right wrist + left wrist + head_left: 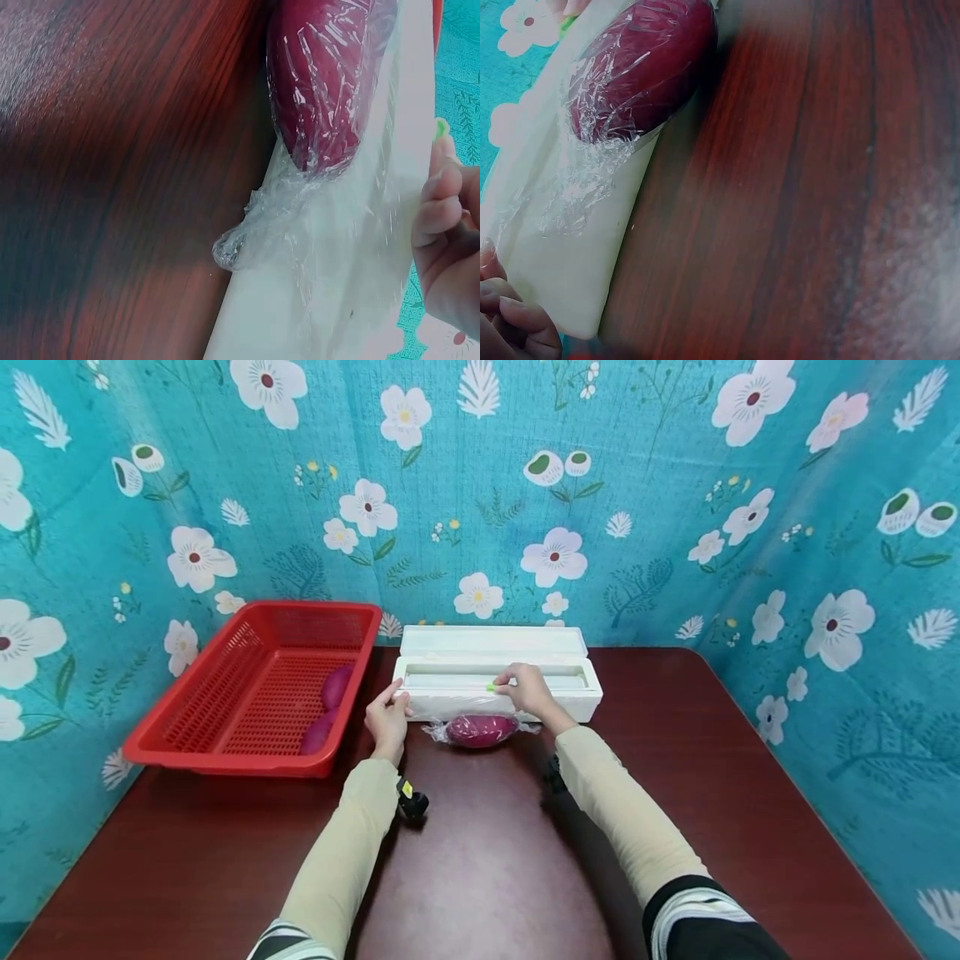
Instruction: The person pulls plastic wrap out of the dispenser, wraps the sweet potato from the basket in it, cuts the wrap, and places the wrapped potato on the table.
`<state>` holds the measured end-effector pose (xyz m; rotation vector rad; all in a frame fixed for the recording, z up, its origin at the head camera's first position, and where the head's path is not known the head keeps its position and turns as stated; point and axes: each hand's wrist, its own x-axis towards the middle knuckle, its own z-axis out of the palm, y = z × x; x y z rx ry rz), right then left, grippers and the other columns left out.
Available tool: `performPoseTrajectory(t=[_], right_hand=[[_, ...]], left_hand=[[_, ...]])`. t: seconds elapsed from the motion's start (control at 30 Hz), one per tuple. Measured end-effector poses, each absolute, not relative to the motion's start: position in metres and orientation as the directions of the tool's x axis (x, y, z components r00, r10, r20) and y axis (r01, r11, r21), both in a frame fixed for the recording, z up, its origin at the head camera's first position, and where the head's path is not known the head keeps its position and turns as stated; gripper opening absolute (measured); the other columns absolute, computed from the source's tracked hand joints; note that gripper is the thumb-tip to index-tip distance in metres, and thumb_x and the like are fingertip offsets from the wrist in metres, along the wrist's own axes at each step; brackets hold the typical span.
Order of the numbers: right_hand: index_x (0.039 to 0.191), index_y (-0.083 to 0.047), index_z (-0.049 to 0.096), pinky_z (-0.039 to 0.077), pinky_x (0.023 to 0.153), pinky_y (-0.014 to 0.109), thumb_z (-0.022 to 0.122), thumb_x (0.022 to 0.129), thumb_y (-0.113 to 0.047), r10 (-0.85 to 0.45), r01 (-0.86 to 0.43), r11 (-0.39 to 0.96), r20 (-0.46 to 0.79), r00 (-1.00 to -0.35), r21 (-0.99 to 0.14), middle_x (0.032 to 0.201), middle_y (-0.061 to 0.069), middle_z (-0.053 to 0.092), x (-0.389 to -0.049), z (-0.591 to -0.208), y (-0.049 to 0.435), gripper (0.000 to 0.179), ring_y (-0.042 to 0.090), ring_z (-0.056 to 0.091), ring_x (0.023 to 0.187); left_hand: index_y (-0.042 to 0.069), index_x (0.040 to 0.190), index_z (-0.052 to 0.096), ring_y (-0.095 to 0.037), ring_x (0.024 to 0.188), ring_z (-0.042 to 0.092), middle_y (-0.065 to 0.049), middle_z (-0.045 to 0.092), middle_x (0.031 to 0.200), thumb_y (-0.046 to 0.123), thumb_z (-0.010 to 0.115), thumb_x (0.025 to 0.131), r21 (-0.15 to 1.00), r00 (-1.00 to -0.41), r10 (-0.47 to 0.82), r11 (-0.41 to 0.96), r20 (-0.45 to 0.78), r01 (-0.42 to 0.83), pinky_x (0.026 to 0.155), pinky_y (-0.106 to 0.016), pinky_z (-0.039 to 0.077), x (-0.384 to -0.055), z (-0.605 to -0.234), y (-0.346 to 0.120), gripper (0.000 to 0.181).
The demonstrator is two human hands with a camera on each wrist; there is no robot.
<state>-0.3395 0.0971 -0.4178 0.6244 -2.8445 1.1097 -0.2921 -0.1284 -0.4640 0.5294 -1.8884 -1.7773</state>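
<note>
A long white cling film box stands with its lid raised at the back. My left hand grips the box's left front corner, its fingers curled in the left wrist view. With bent fingertips, my right hand pinches a small green slide cutter on the front rim, right of the middle. Against the box's front lies a smooth, purple, oblong vegetable, wrapped in clear cling film. The film bunches at both ends of it, and a sheet runs up the box's front face.
To the left stands a red plastic basket with slotted walls; two purple oblong vegetables lie along its right side. A dark reddish-brown table bears everything. Behind it hangs a blue flowered curtain, close to the box's back.
</note>
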Motion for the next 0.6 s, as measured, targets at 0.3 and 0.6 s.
performPoseTrajectory(t=[0.3, 0.6], right_hand=[[0.095, 0.002, 0.067, 0.041, 0.039, 0.025, 0.060, 0.084, -0.006, -0.348, -0.344, 0.671, 0.130, -0.928, -0.656, 0.099, 0.017, 0.062, -0.3359, -0.4165, 0.1026, 0.015, 0.012, 0.044, 0.035], [0.095, 0.003, 0.066, 0.043, 0.041, 0.025, 0.059, 0.085, -0.005, -0.373, -0.372, 0.685, 0.137, -0.918, -0.626, 0.097, 0.017, 0.063, -0.3354, -0.4158, 0.0996, 0.015, 0.013, 0.045, 0.036]], left_hand=[[0.014, 0.107, 0.068, 0.001, 0.043, 0.050, 0.001, 0.057, 0.054, 0.006, 0.065, 0.080, 0.993, -0.810, -0.577, 0.109, 0.100, 0.046, 0.063, -0.017, 0.039, -0.2920, -0.4641, -0.1255, 0.028], [0.013, 0.106, 0.068, 0.001, 0.042, 0.049, 0.002, 0.056, 0.051, 0.005, 0.066, 0.079, 0.992, -0.800, -0.589, 0.114, 0.116, 0.061, 0.064, -0.016, 0.038, -0.2917, -0.4648, -0.1285, 0.028]])
